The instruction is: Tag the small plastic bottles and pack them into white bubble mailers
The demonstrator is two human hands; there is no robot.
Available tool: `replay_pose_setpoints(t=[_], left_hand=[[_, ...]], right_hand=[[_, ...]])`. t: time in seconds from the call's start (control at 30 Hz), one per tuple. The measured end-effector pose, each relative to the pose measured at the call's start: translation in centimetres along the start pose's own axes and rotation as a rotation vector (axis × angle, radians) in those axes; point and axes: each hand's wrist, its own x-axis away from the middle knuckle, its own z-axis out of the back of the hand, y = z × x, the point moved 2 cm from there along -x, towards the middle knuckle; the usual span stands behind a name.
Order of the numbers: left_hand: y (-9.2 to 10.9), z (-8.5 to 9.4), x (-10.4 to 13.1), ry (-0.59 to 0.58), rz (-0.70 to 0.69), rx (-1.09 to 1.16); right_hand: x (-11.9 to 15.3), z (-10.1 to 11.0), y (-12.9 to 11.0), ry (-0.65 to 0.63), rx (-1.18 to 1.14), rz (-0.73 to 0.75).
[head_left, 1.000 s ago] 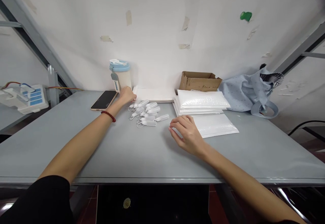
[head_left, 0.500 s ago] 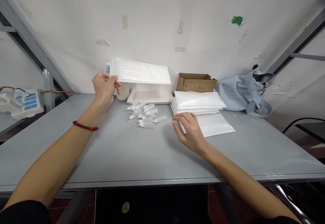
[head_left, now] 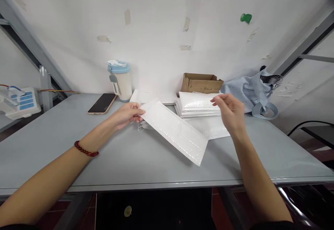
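My left hand [head_left: 129, 114] is closed on one corner of a white bubble mailer [head_left: 180, 132], thumb on top. The mailer slants down to the right above the table. Behind it, small clear dropper bottles [head_left: 145, 125] are mostly hidden; a thin loop and a bit of one show beside my left fingers. My right hand [head_left: 231, 113] is raised by the right end of a stack of filled white bubble mailers [head_left: 198, 103], its fingers loosely bent and nothing visible in them. Another mailer [head_left: 216, 127] lies in front of the stack, partly covered.
At the back left stand a cream tumbler with a blue lid [head_left: 122, 80] and a phone [head_left: 102, 104]. Flat white mailers [head_left: 156, 97] lie by the wall. A cardboard box [head_left: 200, 83] and a light blue cloth bag [head_left: 244, 92] are at the back right.
My left hand has brought the bubble mailer down and toward me, over the dropper bottles, uncovering the tumbler and phone. My right hand has moved right and up beside the stack.
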Motion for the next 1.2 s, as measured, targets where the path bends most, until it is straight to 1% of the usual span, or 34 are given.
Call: replay_pose_setpoints(t=[0.07,0.13,0.23,0.27,0.33,0.43,0.53,0.73,0.83,0.9,1.03,1.2], left_hand=[[-0.3,-0.7,0.3,-0.030,0.028,-0.012],[-0.6,-1.6,0.7,-0.071,0.067,-0.003],[-1.0,-3.3,1.5,-0.223,0.153,0.026],[-1.1,-3.9,1.8,-0.284,0.181,0.033],[-1.4,-4.9,2.4,-0.356,0.226,0.049],[-1.9,-6.2,3.2,-0.405,0.268,0.065],[-2.5,-6.9,3.6,-0.486,0.282,0.048],[-3.3,-7.1,3.3,-0.532,0.249,0.025],[-3.3,-7.1,3.2,-0.548,0.259,0.018],[-3.4,-7.1,3.1,-0.522,0.257,0.014],[-3.6,-7.1,3.1,-0.406,0.225,0.003],[-3.9,-7.1,3.2,-0.426,0.220,-0.013]], right_hand=[[0.7,-0.8,-0.5,-0.208,0.110,0.044],[2.0,-1.9,-1.2,-0.435,0.209,0.121],[4.2,-3.9,-2.2,-0.772,0.323,0.252],[5.0,-4.4,-2.5,-0.851,0.346,0.288],[6.1,-5.4,-2.8,-0.943,0.386,0.350],[7.2,-6.3,-2.9,-0.991,0.432,0.381],[7.5,-6.6,-2.8,-1.011,0.455,0.336],[7.3,-6.3,-2.4,-1.021,0.448,0.232],[7.3,-6.3,-2.7,-1.012,0.416,0.251],[7.4,-6.3,-2.9,-0.999,0.389,0.304],[7.7,-6.4,-3.2,-0.986,0.365,0.396],[7.8,-6.5,-3.2,-0.987,0.319,0.443]])
